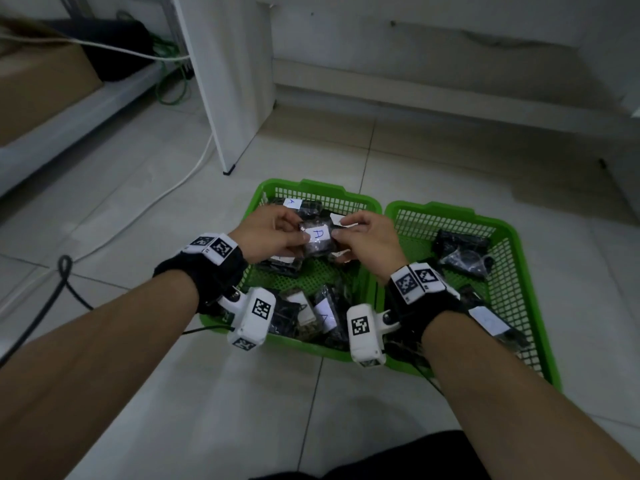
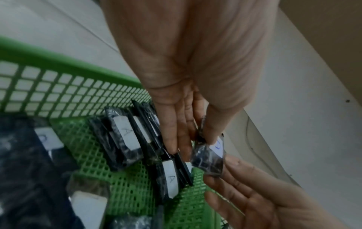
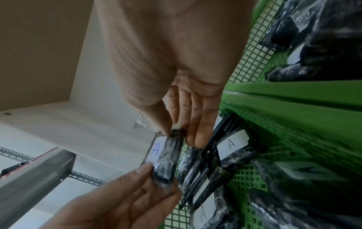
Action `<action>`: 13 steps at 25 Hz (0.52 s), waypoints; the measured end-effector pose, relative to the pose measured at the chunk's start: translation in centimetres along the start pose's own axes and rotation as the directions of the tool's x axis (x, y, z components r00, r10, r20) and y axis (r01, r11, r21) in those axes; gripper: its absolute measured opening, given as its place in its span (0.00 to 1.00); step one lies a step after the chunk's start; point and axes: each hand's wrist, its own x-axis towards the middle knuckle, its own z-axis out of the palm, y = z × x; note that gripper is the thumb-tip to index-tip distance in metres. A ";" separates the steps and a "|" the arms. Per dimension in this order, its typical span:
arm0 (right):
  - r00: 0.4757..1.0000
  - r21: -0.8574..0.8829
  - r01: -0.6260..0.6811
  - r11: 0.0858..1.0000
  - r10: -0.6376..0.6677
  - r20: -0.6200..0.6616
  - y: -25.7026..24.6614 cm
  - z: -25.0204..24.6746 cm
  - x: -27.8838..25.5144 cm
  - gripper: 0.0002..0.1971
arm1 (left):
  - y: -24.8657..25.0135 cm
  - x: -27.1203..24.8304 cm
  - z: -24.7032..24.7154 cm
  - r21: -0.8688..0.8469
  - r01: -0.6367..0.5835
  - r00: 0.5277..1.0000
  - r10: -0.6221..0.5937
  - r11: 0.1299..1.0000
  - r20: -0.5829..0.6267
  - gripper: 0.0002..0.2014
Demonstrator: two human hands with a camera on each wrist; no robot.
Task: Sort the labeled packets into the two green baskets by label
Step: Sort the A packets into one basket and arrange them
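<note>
The left hand [image 1: 268,233] is pinching one end of a small dark packet [image 1: 317,239], thumb on top and fingers beneath, while the right hand [image 1: 367,237] is pinching the opposite end in the same way. Between them the packet is hanging in the air above the far half of the left basket [image 1: 313,187], its white label [image 1: 319,233] facing up and reading "A". From the right wrist view the same label [image 3: 155,151] is showing an "A" as well.

Below the hands, the left basket is holding several more dark packets; the labels that can be read there are all "A". The right basket [image 1: 433,207], touching the left one side by side on the tiled floor [image 1: 156,209], is holding a handful of packets too, but their labels are turned away, blurred or too small to read.

Judging by this, the sorting is looking well advanced: no packets are lying loose on the floor, and the one in hand probably belongs in the left basket directly beneath it. Whether either basket is still holding mixed labels cannot be told.
</note>
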 end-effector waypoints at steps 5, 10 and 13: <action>0.972 -0.235 0.234 0.944 -0.235 0.022 -1.0 -1.1 0.3 0.17 | 1.2 0.6 1.4 -0.303 0.096 0.995 -0.079 0.948 0.068 0.08; 0.933 -0.435 0.333 0.836 -0.360 0.022 -3.1 -2.4 1.4 0.15 | 2.4 2.7 1.6 -0.237 0.031 0.998 -0.016 0.971 0.068 0.12; 0.953 -0.503 0.225 0.835 -0.295 -0.064 -3.5 -3.3 2.6 0.12 | 1.0 3.6 1.6 0.387 -0.086 0.987 0.026 0.918 0.159 0.05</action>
